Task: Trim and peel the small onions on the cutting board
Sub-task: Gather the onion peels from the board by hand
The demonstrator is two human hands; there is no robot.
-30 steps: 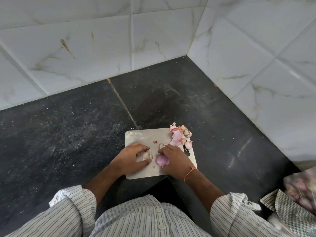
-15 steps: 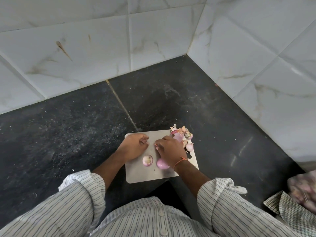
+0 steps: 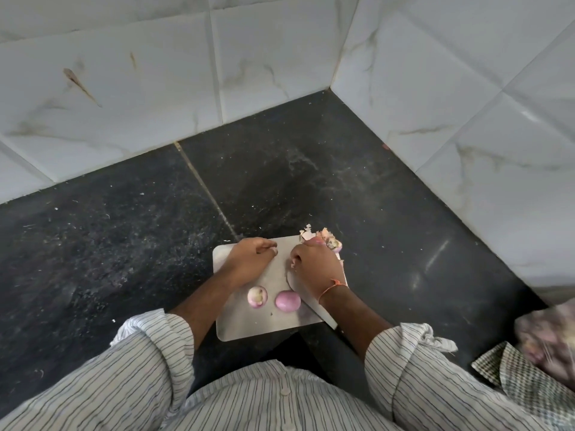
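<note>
Both hands work at the far end of the cutting board (image 3: 249, 325): the right hand (image 3: 314, 265) is curled around a knife (image 3: 308, 301) and seems to pinch a bit of peel, while the left hand (image 3: 249, 259) is loosely curled, and I cannot tell if it holds something. Probably scraps are being pushed to the peel pile (image 3: 326, 241) at the far corner. Two onions (image 3: 287, 300) lie near the front edge, one onion (image 3: 257, 296) cut side up.

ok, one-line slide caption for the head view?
Both hands at the cutting board's far edge; two small onions lie near.
</note>
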